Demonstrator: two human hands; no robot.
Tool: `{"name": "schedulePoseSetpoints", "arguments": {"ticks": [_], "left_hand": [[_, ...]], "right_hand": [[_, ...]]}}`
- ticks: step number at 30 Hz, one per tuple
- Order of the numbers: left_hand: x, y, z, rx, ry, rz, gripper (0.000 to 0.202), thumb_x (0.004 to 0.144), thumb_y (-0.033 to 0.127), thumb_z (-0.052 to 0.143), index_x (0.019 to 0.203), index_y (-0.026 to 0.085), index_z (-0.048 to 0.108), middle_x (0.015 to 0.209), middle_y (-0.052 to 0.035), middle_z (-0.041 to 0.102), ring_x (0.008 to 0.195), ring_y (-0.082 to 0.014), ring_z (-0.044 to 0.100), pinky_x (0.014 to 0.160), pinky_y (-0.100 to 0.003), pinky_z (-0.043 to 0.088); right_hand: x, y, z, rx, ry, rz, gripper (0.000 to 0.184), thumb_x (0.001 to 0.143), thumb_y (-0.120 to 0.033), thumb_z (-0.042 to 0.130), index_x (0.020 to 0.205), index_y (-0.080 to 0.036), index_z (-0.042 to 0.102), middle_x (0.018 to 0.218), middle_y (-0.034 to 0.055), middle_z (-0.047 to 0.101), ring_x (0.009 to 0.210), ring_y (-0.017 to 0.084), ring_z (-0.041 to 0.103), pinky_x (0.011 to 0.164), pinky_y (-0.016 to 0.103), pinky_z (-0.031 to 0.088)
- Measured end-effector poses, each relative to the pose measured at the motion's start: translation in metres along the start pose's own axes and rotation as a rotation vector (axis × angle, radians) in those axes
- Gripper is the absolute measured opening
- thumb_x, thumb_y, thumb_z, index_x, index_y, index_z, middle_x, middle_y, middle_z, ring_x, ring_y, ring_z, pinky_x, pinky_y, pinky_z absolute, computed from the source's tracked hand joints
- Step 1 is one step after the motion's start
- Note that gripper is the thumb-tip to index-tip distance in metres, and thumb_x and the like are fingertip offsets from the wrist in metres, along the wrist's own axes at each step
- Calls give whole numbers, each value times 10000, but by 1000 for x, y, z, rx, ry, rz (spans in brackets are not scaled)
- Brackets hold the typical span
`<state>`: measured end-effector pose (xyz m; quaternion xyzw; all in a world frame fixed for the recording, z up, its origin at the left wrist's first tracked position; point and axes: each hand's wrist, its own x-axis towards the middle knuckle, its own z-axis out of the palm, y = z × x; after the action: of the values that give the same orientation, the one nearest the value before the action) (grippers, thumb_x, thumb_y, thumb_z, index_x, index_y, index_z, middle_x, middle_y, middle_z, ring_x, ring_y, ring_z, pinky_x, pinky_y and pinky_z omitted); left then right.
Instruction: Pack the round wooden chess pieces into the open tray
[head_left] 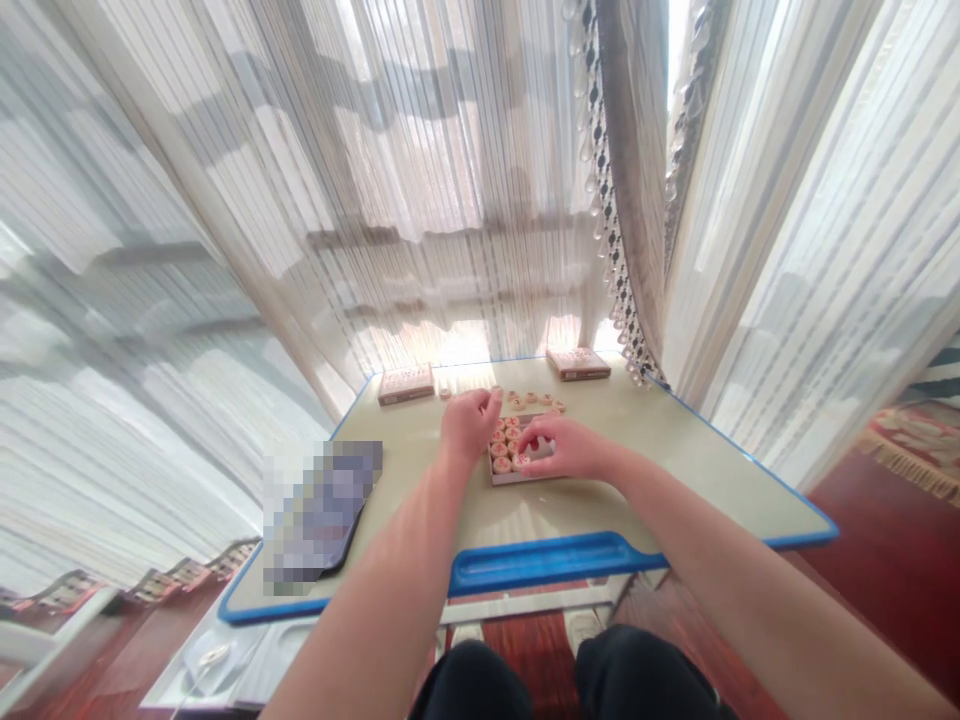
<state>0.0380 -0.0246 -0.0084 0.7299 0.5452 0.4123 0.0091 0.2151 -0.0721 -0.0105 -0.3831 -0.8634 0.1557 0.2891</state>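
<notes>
An open shallow box (525, 480) stands on the table, with round wooden xiangqi pieces (502, 465) marked in red set in rows along its left side. My right hand (566, 447) reaches into the box from the right. Its thumb and fingertips are closed around a xiangqi piece (520, 461) in the front row, partly hidden by the fingers. My left hand (469, 422) is beside the box's left edge, fingers curled in. Whatever it may hold is hidden. Several loose xiangqi pieces (531, 398) lie behind the box.
Two flat boxes rest near the table's back edge, one at the left (406, 385) and one at the right (577, 364). A dark tablet-like device (330, 515), blurred out, lies at the left. The table (667, 450) has a blue rim and a front tray groove (540, 562). Curtains (465, 200) hang behind.
</notes>
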Motion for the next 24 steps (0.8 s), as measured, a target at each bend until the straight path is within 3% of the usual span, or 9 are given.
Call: {"name": "schedulePoseSetpoints", "arguments": {"ticks": [2,9,17,24], "left_hand": [[2,-4,3,24,-5,-6,449,839,446,363,562,184,601,594,-41,633,612,-142,539,604,-256,346],[11,-28,5,-1,81,-229,442,843,415,325,606,200,630,653,-50,669,683,-175,587,625,-268,360],[4,-16,8,110,-35,-14,453,855,417,340,587,195,630,637,-58,664,634,-161,565,587,-270,318],[4,-14,4,16,-41,-69,521,877,464,288,611,190,643,638,-48,677,639,-162,593,603,-260,359]], "right_hand": [[0,1,1,0,-7,3,201,653,-342,704,807,-214,688,770,8,637,760,160,550,709,277,422],[2,0,3,7,25,48,186,649,-324,716,795,-211,692,761,11,637,762,163,548,705,274,411],[3,4,6,12,0,45,224,637,-381,720,781,-213,686,768,7,639,759,164,540,701,272,407],[4,7,6,-4,-22,49,240,638,-400,717,776,-206,683,746,6,628,769,166,534,708,270,397]]}}
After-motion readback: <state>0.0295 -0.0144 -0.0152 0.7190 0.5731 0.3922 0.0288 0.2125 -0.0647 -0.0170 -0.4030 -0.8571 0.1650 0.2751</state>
